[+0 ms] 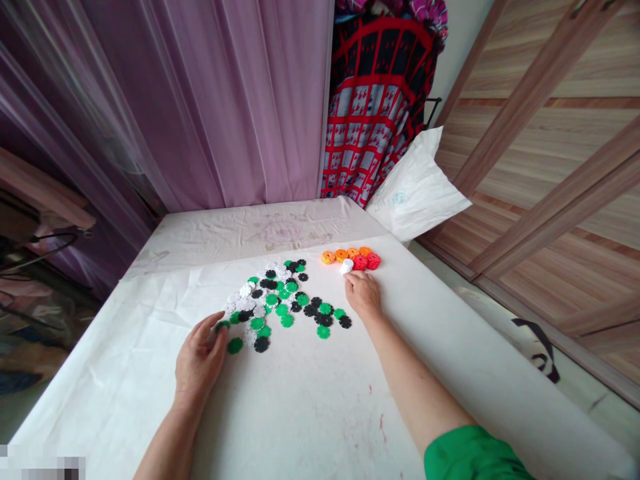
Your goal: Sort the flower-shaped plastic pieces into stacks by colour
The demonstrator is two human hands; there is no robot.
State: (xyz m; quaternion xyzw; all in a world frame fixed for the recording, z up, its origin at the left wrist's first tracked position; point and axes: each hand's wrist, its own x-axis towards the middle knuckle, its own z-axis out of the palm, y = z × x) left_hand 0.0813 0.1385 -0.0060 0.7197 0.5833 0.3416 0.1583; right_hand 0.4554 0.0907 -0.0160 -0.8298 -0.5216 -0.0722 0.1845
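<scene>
A loose pile of green, black and white toothed plastic discs (280,300) lies on the white-covered table (310,400). At the far side stands a row of stacked discs: orange stacks (345,254) and red stacks (367,261). My right hand (363,292) reaches forward, its fingers closed on a small stack of white discs (347,267) right beside the red stacks. My left hand (200,360) rests at the pile's near left edge, its curled fingers touching a green disc (223,326); whether they grip anything is unclear.
Purple curtains (200,100) hang behind the table. A red patterned cloth (375,100) and a white plastic bag (415,187) are at the back right. Wooden panelling (550,167) runs along the right, with floor beside the table's right edge.
</scene>
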